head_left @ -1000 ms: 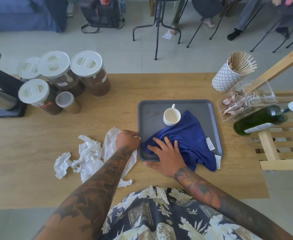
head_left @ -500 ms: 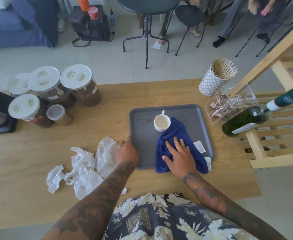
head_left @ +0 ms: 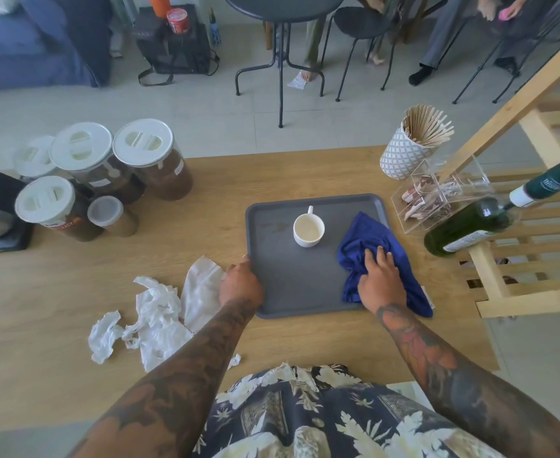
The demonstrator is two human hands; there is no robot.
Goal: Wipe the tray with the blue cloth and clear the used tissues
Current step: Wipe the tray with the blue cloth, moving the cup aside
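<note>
Tray (head_left: 292,285), dark grey and rectangular, sits on the wooden table (head_left: 272,173) toward its near edge, right of centre. Left of it, by the table's far-left corner, 4 white-lidded jars (head_left: 153,163) of brown powder stand clustered with 1 smaller jar. A green bottle (head_left: 470,226) lies tilted at the table's right edge against a wooden rack. Used tissues (head_left: 159,319) lie crumpled in a loose heap on the table just left of the tray. The blue cloth (head_left: 368,246) is bunched on the tray's right side, spilling over its near-right corner. The right hand (head_left: 382,282) presses flat on the cloth, fingers spread. The left hand (head_left: 240,282) curls over the tray's left rim. A white cup (head_left: 308,229) stands upright near the tray's far edge.
</note>
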